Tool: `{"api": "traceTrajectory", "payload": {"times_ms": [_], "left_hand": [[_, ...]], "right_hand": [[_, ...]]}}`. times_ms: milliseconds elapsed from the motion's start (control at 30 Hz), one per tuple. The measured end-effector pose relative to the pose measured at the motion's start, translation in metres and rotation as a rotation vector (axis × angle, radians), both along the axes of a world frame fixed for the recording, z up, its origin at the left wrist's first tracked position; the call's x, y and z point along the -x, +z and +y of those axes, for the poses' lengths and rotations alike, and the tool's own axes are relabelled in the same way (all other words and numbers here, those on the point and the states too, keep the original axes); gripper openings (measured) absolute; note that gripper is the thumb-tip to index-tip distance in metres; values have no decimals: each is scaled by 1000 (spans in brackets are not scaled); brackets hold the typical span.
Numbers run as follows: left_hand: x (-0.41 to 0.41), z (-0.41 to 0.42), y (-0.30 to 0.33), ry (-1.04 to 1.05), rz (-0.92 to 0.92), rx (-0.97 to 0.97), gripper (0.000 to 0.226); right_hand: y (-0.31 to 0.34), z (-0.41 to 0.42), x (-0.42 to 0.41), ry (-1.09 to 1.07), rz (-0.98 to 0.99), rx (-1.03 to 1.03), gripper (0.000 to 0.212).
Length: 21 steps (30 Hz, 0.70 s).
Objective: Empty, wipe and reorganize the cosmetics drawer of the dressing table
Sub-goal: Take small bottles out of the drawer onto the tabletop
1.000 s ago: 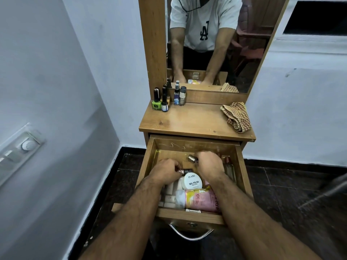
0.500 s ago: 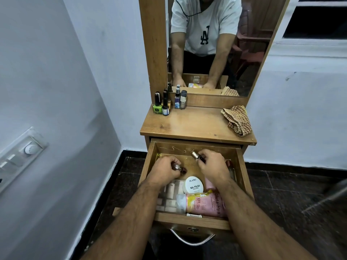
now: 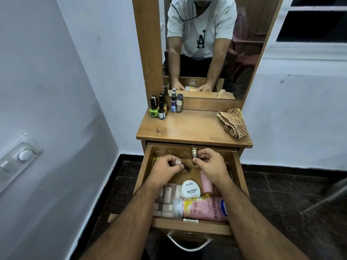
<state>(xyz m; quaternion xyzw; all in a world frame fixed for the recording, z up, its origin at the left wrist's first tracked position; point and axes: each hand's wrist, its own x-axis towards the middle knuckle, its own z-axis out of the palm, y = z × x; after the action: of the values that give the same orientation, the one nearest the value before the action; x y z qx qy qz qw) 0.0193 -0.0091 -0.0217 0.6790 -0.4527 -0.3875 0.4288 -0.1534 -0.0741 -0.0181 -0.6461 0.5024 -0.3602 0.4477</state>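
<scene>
Your left hand and right hand have each lifted a small bottle from the drawer; emptying continues

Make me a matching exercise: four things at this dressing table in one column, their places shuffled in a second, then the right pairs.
1. checked cloth
2. green nail polish bottle
3. pink lotion tube
4. small gold bottle

A. lying at the drawer's front
B. tabletop, back left corner
C. in the right hand's grip
D. tabletop, right side

Pairs: 1-D, 2-B, 3-A, 4-C
</scene>
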Motion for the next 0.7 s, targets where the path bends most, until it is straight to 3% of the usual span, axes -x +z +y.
{"api": "traceTrajectory", "payload": {"times_ms": [167, 400, 600, 700], "left_hand": [[0, 3, 11, 28, 382, 33, 16], [4, 11, 32, 100, 780, 109, 34], [0, 17, 37, 88, 832, 63, 18], [-7, 14, 38, 144, 695, 76, 22]], "right_hand": [[10, 4, 1, 54, -234, -81, 16], [27, 9, 4, 120, -730, -338, 17], [40, 14, 7, 124, -727, -355, 22], [44, 12, 9, 67, -690, -329, 13]]}}
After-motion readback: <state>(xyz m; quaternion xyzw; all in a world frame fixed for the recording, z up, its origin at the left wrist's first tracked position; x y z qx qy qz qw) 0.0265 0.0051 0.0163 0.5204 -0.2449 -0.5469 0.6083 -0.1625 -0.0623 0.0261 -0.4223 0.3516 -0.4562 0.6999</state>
